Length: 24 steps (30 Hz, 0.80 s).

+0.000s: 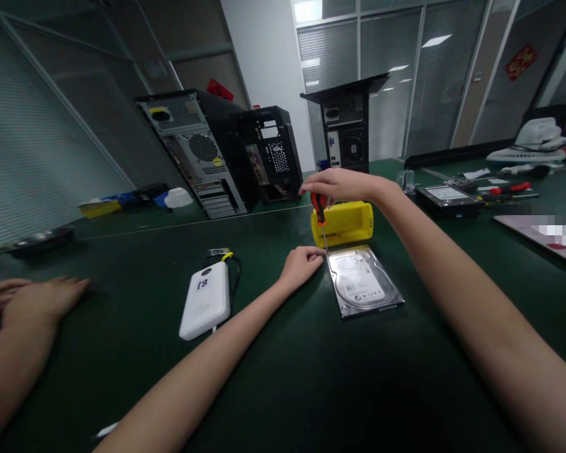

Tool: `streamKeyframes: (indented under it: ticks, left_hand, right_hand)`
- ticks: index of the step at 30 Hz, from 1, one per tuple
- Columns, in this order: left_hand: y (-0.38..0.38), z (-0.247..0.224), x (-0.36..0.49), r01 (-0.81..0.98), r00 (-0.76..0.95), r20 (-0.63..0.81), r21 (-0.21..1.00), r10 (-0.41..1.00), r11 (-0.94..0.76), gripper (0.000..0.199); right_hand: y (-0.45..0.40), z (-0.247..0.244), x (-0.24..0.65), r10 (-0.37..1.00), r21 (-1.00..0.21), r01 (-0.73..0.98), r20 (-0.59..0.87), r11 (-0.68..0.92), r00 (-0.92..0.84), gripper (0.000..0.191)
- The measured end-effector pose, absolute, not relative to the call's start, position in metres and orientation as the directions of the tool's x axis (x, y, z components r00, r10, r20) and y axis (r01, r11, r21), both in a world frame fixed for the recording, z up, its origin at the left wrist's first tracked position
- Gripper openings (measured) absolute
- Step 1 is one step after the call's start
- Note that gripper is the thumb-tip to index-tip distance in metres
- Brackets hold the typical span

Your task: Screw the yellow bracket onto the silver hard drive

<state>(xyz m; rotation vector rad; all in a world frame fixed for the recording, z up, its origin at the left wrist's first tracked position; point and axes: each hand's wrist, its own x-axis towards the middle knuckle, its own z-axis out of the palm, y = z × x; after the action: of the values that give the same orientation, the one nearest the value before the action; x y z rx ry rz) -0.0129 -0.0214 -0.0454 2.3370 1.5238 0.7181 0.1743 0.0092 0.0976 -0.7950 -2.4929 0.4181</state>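
Note:
A silver hard drive (pixel 361 280) lies label side up on the dark green table. My right hand (pixel 337 185) is closed round the red and black handle of a screwdriver (pixel 321 217), held almost upright from above. The screwdriver's tip comes down at the drive's far left corner. My left hand (pixel 302 264) rests on the table beside that corner, its fingers curled and the fingertips close to the tip. What those fingertips pinch, if anything, is too small to make out. Just behind the drive is a yellow plastic bin (pixel 344 223).
A white power bank (pixel 205 299) with a cable lies to the left. Computer cases (pixel 207 151) stand at the back. Another drive (pixel 448 198), tools (pixel 512 189) and a pink laptop-like panel (pixel 542 236) are at the right. Another person's hands (pixel 38 302) rest at the left edge.

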Motion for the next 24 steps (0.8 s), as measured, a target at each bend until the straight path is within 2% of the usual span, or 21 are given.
streamKeyframes:
  ticks: [7, 17, 24]
  left_hand:
    - [-0.026, -0.042, -0.010, 0.775, 0.340, 0.274, 0.460, 0.900, -0.433, 0.031]
    - [-0.024, -0.042, -0.011, 0.769, 0.338, 0.249, 0.483, 0.908, -0.419, 0.031]
    - [-0.016, -0.049, -0.014, 0.715, 0.335, 0.252, 0.560, 0.908, -0.419, 0.031]
  right_hand:
    - [0.010, 0.095, 0.173, 0.636, -0.546, 0.424, 0.286, 0.723, -0.717, 0.044]
    - [0.017, 0.086, 0.174, 0.549, -0.496, 0.317, 0.440, 0.808, -0.711, 0.023]
    - [0.022, 0.087, 0.180, 0.582, -0.498, 0.353, 0.441, 0.792, -0.684, 0.024]
